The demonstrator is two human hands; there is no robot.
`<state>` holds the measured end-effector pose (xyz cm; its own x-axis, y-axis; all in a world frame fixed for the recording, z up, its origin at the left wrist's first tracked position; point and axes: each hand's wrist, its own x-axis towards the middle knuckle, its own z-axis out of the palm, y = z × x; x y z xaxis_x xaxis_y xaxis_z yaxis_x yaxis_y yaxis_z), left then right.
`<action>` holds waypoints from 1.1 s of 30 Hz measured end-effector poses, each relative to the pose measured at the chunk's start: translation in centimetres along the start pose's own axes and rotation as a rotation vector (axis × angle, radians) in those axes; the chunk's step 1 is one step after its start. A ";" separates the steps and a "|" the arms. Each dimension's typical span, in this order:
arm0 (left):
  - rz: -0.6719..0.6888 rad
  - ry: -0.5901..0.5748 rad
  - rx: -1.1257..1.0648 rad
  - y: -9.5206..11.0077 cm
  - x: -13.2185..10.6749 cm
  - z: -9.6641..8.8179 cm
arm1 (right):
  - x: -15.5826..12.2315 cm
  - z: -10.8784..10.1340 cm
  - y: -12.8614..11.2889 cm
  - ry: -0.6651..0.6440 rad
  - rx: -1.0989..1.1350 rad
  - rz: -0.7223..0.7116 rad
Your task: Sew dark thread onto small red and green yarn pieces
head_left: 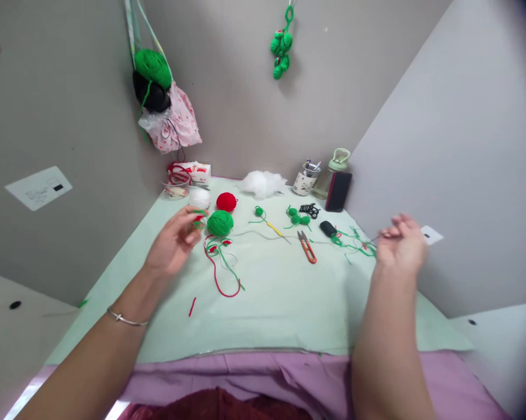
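Seemingly mid-stitch, the left hand (173, 242) pinched a small green-and-red crochet piece (198, 221) just left of the green yarn ball (220, 223), while the right hand (400, 245), well apart at the right, pinched a pale thread (249, 233) taut, calling next for a steady hold.

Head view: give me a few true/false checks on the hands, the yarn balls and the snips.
1. The orange snips lie on the green mat between the left hand and the right hand. True.
2. The left hand pinches a green-and-red piece beside the green yarn ball, with the red yarn ball behind that. True.
3. The right hand holds the snips. False: it is up at the mat's right edge, apart from them, fingers pinched shut.
4. The red yarn ball touches the snips. False: they lie well apart, and the ball is farther from the person.
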<state>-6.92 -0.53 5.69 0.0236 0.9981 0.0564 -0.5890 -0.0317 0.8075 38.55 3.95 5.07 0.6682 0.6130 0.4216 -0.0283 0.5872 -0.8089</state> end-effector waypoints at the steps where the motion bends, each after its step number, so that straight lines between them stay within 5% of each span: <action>1: -0.023 -0.028 0.076 -0.6 -0.3 0.5 | -1.2 1.7 -0.2 -0.052 -0.001 0.029; 6: -0.102 -0.155 0.308 -2.7 -1.8 2.3 | -11.0 10.1 -2.0 -0.662 -0.096 0.290; 9: -0.125 -0.196 0.370 -3.4 -2.2 2.5 | -16.3 12.6 -3.2 -1.049 -0.171 0.386; 11: -0.140 -0.226 0.381 -3.7 -2.2 2.4 | -18.2 13.0 -3.5 -1.185 -0.177 0.432; 17: -0.171 -0.267 0.385 -4.0 -2.2 2.3 | -18.5 12.6 -2.6 -1.151 -0.063 0.479; 25: -0.198 -0.288 0.348 -4.7 -2.3 2.6 | -19.0 12.7 -2.2 -1.051 -0.124 0.171; 33: -0.162 -0.290 0.382 -5.0 -2.4 2.8 | -18.7 12.7 -2.4 -1.082 -0.192 0.063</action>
<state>-1.78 -2.90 3.11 0.3457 0.9379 0.0300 -0.2227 0.0509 0.9736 16.72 -2.23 4.36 -0.3378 0.8331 0.4379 0.1392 0.5044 -0.8522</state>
